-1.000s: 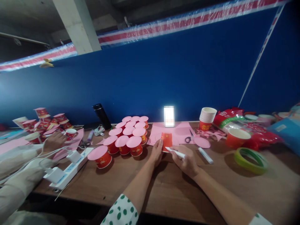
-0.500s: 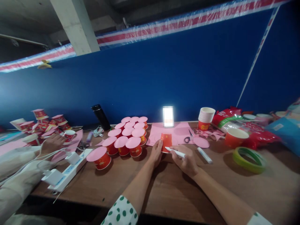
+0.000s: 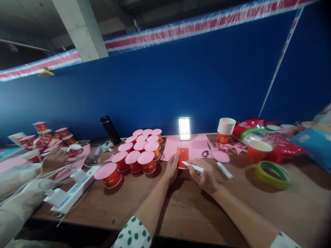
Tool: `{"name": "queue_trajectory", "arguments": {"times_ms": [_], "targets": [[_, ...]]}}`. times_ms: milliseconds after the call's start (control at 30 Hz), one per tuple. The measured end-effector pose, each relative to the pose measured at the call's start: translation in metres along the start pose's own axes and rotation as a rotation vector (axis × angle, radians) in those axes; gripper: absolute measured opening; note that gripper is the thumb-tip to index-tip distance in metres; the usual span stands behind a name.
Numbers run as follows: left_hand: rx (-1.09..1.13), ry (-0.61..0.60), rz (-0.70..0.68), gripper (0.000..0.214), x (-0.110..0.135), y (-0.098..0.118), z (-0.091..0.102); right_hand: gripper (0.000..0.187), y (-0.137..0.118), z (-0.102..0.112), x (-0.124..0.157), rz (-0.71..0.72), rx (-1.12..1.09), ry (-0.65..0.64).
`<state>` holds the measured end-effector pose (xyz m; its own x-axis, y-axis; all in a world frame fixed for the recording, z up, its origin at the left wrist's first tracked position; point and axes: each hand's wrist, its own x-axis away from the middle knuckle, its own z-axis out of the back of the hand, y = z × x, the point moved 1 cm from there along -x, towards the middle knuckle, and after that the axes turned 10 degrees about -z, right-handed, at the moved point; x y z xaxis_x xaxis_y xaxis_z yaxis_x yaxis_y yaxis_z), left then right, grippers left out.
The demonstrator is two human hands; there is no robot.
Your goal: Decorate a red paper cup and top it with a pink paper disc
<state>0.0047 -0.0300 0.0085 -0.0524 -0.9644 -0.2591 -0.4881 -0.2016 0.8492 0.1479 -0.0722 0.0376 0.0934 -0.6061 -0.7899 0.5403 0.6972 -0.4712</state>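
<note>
My left hand (image 3: 172,168) steadies a red paper cup (image 3: 183,154) standing upside down on a pink paper sheet (image 3: 191,143). My right hand (image 3: 204,176) grips a white pen (image 3: 193,167) whose tip touches the paper at the cup's base. Just left stands a cluster of several red cups topped with pink paper discs (image 3: 139,153). A pen cap (image 3: 224,170), black scissors (image 3: 207,152) and a cut pink disc (image 3: 220,156) lie to the right.
A lit phone (image 3: 184,128) leans on the blue partition. A cup stack (image 3: 226,129), red bags (image 3: 261,136), an open red cup (image 3: 259,150) and a green tape roll (image 3: 273,171) sit right. Another person's hand (image 3: 54,159), a power strip (image 3: 69,190) and a black flask (image 3: 109,129) are left.
The view has drifted slightly. My hands, the cup and the pen stay in nearly the same pose.
</note>
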Motion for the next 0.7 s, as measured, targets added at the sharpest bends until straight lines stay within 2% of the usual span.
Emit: {"name": "queue_trajectory", "arguments": {"times_ms": [700], "targets": [[0.022, -0.022, 0.008, 0.036, 0.0014, 0.0031, -0.0030, 0.013, 0.0010, 0.0034, -0.0037, -0.043, 0.025, 0.041]]}}
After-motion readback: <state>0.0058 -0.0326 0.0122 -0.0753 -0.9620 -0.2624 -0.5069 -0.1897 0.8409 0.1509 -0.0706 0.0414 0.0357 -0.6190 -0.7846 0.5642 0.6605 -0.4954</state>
